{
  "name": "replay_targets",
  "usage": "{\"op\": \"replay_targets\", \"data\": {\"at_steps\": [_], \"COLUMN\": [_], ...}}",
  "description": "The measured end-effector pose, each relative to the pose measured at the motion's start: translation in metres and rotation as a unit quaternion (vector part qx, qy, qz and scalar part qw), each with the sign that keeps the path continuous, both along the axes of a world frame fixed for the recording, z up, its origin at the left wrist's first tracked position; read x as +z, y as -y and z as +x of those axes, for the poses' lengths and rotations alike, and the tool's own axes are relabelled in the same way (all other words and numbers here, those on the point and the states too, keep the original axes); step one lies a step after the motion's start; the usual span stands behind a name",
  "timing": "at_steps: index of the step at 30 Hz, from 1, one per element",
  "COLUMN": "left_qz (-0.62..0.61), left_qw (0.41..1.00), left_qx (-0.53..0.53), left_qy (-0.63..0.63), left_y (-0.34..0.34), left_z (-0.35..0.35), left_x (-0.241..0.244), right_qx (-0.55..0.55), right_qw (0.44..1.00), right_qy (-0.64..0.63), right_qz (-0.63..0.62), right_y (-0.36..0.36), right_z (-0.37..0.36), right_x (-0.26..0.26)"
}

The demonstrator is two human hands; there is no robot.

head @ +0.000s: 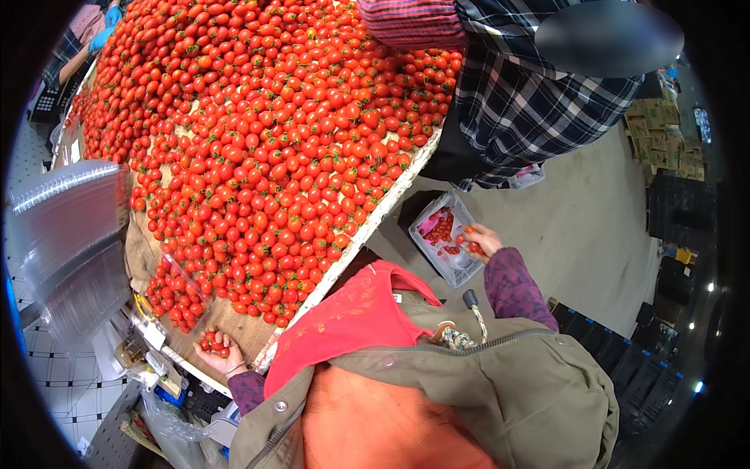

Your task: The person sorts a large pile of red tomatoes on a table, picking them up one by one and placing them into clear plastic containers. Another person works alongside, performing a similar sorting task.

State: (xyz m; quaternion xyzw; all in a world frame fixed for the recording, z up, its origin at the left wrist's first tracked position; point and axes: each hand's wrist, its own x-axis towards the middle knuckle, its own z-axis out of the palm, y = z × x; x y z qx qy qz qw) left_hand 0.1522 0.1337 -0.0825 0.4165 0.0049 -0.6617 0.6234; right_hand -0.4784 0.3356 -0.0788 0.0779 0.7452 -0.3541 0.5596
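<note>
Cherry tomatoes (281,140), many with green stem ends, cover the sorting table before me. My left hand (222,355) is cupped palm up by the table's near corner, with several tomatoes in it. Just beyond it, a clear plastic clamshell box (183,293) holds more tomatoes. My right hand (484,241) is out to the right of the table, fingers curled around a few tomatoes. Beneath that hand stands a bin with a clear plastic liner (460,272); loose tomatoes (442,228) and something pink lie inside.
A tall stack of clear plastic clamshells (73,234) stands at the left. A person in a plaid garment (545,111) is close by at the upper right. Another person's blue-gloved hand (104,36) shows at the far left. Black crates (621,352) line the right side.
</note>
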Motion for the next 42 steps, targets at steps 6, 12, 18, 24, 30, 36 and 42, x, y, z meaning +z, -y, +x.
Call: {"op": "replay_targets", "data": {"at_steps": [6,12,18,24,30,36,42], "left_qz": [0.013,0.018,0.012,0.028,0.005,0.002,-0.003], "left_qw": [1.000,0.999,0.999,0.997,0.999,0.999,0.999], "left_qx": [-0.019,0.011,0.025,0.053,0.031,0.027,0.033], "left_qy": [0.014,0.034,0.025,0.042,0.029,0.026,0.017], "left_y": [0.007,0.002,0.001,0.003,-0.001,-0.002,-0.001], "left_z": [-0.001,-0.004,-0.009,-0.016,-0.009,-0.005,-0.006], "left_x": [0.003,0.004,0.005,0.010,0.008,0.004,0.000], "right_qx": [0.254,0.337,0.429,0.565,0.564,0.507,0.148], "right_qw": [0.892,0.922,0.757,0.707,0.717,0.750,0.912], "right_qy": [-0.291,-0.091,-0.316,-0.345,-0.340,-0.297,0.109], "right_qz": [0.234,-0.170,-0.378,-0.249,-0.230,-0.304,-0.366], "right_y": [-0.112,0.151,0.253,0.286,0.282,0.286,0.279], "right_z": [-0.083,0.066,0.174,0.196,0.192,0.191,0.133], "right_x": [-0.111,0.060,0.057,0.054,0.049,0.042,0.055]}}
